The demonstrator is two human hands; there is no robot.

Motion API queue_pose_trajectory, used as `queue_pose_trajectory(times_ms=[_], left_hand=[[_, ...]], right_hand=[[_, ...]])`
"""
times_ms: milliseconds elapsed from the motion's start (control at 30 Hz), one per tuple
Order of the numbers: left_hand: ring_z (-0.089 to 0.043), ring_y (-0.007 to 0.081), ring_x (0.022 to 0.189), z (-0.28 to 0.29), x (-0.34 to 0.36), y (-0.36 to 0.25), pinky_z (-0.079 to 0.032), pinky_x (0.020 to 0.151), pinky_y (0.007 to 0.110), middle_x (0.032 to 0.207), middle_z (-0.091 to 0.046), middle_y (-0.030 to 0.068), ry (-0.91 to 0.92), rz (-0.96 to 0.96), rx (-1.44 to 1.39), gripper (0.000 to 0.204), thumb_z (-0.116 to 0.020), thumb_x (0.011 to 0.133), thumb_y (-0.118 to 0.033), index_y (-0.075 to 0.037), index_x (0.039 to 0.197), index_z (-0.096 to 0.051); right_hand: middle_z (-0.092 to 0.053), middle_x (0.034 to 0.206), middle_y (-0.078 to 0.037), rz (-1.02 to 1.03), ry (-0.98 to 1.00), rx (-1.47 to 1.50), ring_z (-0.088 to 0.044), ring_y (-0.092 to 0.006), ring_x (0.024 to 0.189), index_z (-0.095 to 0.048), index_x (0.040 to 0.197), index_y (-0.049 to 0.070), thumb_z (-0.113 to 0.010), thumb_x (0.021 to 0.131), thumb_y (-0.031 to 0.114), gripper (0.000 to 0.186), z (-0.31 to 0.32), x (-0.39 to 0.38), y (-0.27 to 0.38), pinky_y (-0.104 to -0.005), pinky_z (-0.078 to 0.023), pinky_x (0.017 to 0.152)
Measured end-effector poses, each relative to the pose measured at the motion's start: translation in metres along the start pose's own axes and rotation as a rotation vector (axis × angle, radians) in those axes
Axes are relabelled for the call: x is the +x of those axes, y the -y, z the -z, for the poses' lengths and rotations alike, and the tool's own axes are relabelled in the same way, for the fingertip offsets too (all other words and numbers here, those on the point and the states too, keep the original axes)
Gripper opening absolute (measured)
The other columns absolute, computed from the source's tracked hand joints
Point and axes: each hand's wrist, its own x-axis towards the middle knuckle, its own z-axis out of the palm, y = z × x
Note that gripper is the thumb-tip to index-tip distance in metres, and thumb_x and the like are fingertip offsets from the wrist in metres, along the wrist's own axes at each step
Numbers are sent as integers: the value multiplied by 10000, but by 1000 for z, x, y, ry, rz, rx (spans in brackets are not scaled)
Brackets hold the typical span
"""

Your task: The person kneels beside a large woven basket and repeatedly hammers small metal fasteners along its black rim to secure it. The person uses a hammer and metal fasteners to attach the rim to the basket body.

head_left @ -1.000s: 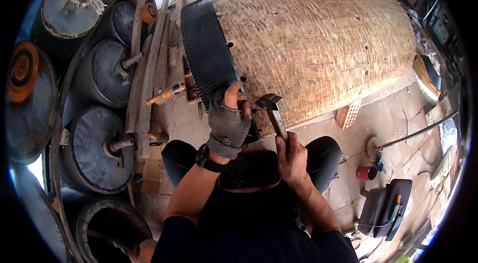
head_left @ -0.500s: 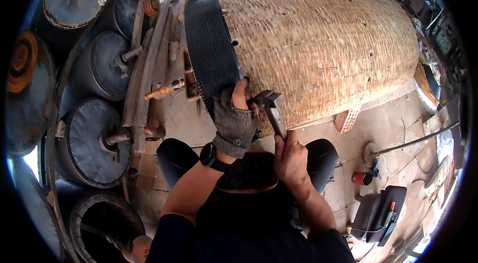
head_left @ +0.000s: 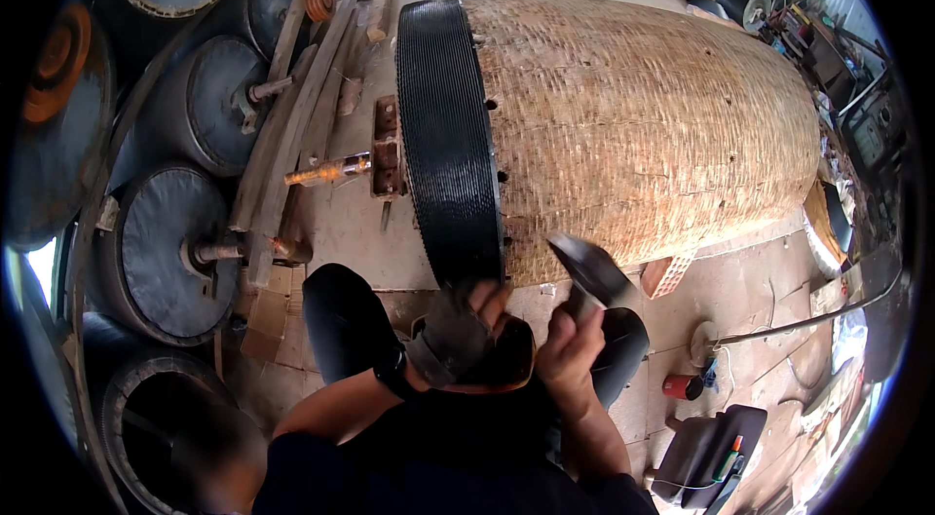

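Note:
A large drum [head_left: 633, 135] with a rough, brown, chipped surface lies across in front of me. Around its left end runs a black ribbed strip [head_left: 448, 145], with dark holes or spots along its edge. My left hand [head_left: 458, 335], in a grey fingerless glove, is at the strip's lower end, above a dark bowl-like container [head_left: 519, 356] between my thighs. Its fingers are smeared by motion, so what they hold cannot be made out. My right hand [head_left: 570, 344] grips a hammer [head_left: 594, 271], its blurred head raised near the drum's lower side.
Several black rollers [head_left: 175, 252] with metal shafts stand at left, beside long wooden planks [head_left: 302, 115]. A rusty shaft [head_left: 326, 170] sticks out of the drum's left end. A perforated brick [head_left: 666, 275] touches the drum's underside. A red cup [head_left: 682, 386] and dark stool [head_left: 711, 457] are at right.
My left hand has come down from the strip's edge toward the container. The hammer has moved away from the left hand, to the right and nearer me. The whole view has shifted slightly.

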Motion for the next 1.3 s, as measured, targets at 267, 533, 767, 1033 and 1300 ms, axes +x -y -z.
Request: queue_pose_trajectory(times_ms=[267, 533, 767, 1033, 1300], left_hand=[[-625, 323, 868, -39, -71, -5, -506, 738, 444, 886, -628, 122, 448, -170, -29, 159, -623, 846, -188, -50, 913, -660], [-660, 330, 887, -44, -70, -5, -523, 736, 458, 950, -661, 172, 446, -51, -222, 205, -558, 921, -185, -13, 948, -666], [-659, 352, 847, -4, -31, -10, -532, 699, 457, 946, -644, 214, 452, 136, -210, 308, -636, 869, -211, 21, 1072, -629], [-625, 323, 896, 37, 80, 61, -514, 746, 454, 1067, -614, 135, -433, -141, 138, 492, -674, 745, 28, -62, 1228, -661], [-604, 297, 947, 29, 121, 90, -531, 794, 454, 1081, -555, 111, -459, -178, 341, 372, -701, 771, -43, -40, 1139, -650]], right_hand=[[-557, 644, -26, 102, -87, 152, -491, -137, 517, -519, 955, -12, -463, 1036, 200, 233, 0, 7, 20, -286, -394, 477], [-558, 652, -89, -131, 36, 82, -531, -190, 543, -498, 878, 6, -471, 1046, 218, 272, -2, 8, 29, -331, -422, 496], [-578, 684, -254, -244, 287, -349, -600, -448, 600, -519, 953, -4, -552, 994, 117, 131, -17, 12, 5, -439, -472, 507], [-544, 718, -112, 219, -321, 331, -490, -165, 560, -518, 937, -12, -395, 1053, 342, 394, -16, 17, 14, -275, -415, 517], [-618, 724, -226, 134, 37, -162, -604, -439, 578, -531, 1031, -46, -525, 977, 111, 166, -25, -12, -21, -458, -468, 504]])
